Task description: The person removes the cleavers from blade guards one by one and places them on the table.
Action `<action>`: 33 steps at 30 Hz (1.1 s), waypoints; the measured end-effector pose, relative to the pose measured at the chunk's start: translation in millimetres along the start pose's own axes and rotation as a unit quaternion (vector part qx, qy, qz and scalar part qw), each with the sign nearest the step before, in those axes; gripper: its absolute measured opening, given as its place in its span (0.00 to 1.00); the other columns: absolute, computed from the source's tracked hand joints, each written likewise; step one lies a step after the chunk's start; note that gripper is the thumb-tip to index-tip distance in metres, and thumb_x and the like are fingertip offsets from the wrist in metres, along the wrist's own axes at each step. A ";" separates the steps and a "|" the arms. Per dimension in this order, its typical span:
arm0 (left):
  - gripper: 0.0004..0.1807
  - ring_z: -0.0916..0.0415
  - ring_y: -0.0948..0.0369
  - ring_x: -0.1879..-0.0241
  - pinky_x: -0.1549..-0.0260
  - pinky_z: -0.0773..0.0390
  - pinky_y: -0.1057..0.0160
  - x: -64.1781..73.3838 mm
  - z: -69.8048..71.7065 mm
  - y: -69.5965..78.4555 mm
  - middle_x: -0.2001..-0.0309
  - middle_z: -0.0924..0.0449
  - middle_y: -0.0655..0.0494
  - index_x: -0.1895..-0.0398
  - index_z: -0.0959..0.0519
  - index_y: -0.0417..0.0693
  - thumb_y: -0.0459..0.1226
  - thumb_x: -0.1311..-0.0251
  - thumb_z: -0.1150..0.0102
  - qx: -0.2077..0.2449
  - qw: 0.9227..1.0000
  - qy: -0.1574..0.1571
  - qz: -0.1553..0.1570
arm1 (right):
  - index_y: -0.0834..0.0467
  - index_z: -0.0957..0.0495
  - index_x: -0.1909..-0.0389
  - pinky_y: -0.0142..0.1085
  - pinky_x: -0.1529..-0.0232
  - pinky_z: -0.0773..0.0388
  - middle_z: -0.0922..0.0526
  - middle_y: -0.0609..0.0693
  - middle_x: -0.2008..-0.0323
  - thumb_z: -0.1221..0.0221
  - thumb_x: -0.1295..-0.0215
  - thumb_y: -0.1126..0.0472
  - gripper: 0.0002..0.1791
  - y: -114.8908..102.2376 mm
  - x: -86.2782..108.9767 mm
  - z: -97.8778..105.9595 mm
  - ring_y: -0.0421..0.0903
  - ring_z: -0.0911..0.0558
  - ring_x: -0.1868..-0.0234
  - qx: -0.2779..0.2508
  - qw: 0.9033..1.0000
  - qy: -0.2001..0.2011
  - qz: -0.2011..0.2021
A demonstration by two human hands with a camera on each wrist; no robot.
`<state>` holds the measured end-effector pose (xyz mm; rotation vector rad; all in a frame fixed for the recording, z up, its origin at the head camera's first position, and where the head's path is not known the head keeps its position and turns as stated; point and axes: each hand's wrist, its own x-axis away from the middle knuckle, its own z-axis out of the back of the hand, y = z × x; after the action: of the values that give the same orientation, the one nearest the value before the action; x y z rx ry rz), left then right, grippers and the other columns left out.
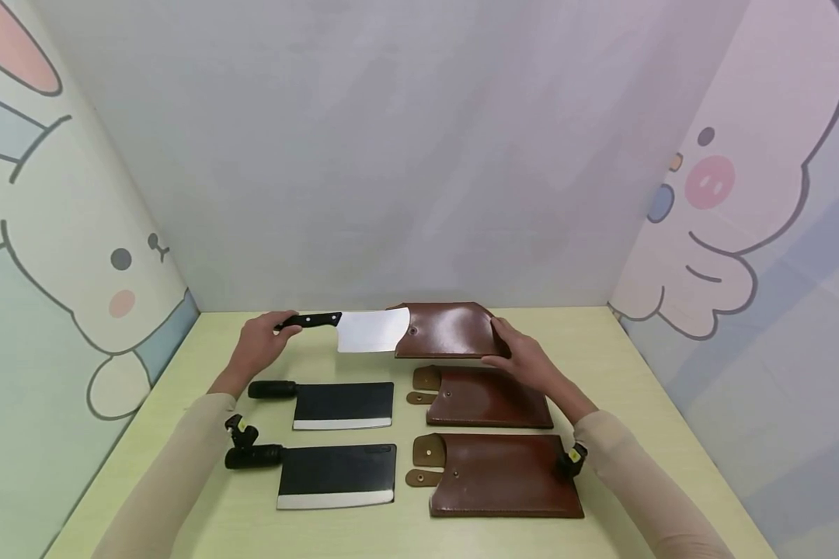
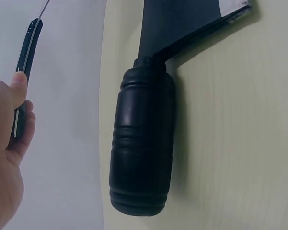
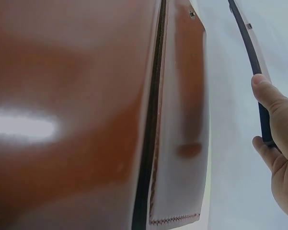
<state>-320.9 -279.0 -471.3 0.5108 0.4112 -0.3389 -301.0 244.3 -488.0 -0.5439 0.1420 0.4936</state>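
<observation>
My left hand grips the black riveted handle of a cleaver with a bright silver blade, raised over the far part of the table. In the left wrist view, the thumb lies along that handle. A brown leather knife sheath is pinched at its right end between the thumb and fingers of my right hand. The blade's right end meets the sheath's left mouth; whether its tip is inside or in front, I cannot tell. The right wrist view shows the held sheath edge-on.
Two dark-bladed cleavers, the upper one and the lower one, lie with handles leftward. To their right lie two brown sheaths, the upper and the lower, flaps leftward. A grey wall rises behind the table.
</observation>
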 end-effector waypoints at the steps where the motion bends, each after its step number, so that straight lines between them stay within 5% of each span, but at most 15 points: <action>1: 0.21 0.18 0.38 0.50 0.51 0.20 0.38 -0.1 0.7 -0.7 0.48 0.17 0.33 0.43 0.19 0.31 0.37 0.32 0.34 -0.001 1.000 -0.003 0.003 | 0.58 0.47 0.19 0.59 0.35 0.28 0.37 0.60 0.24 0.31 0.34 0.47 0.50 -0.1 0.1 -0.1 0.62 0.30 0.28 0.001 1.000 0.001 0.000; 20: 0.21 0.18 0.36 0.51 0.53 0.21 0.36 2.8 10.7 -9.1 0.48 0.17 0.30 0.43 0.20 0.29 0.37 0.32 0.35 -0.004 1.000 -0.002 0.015 | 0.64 0.49 0.20 0.60 0.32 0.32 0.44 0.67 0.22 0.33 0.33 0.46 0.52 6.1 4.7 4.8 0.65 0.37 0.25 0.017 1.000 -0.005 -0.007; 33: 0.22 0.21 0.34 0.48 0.51 0.23 0.34 7.3 27.4 -28.4 0.46 0.19 0.28 0.41 0.21 0.31 0.39 0.30 0.37 -0.021 0.998 -0.016 0.053 | 0.65 0.49 0.20 0.61 0.34 0.31 0.42 0.67 0.23 0.34 0.32 0.46 0.51 16.8 5.6 17.5 0.67 0.35 0.27 0.023 1.000 -0.008 -0.013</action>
<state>-318.2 -318.3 -464.2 0.4828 0.3580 -0.2354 -304.2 268.4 -482.3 -0.4966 0.1298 0.4684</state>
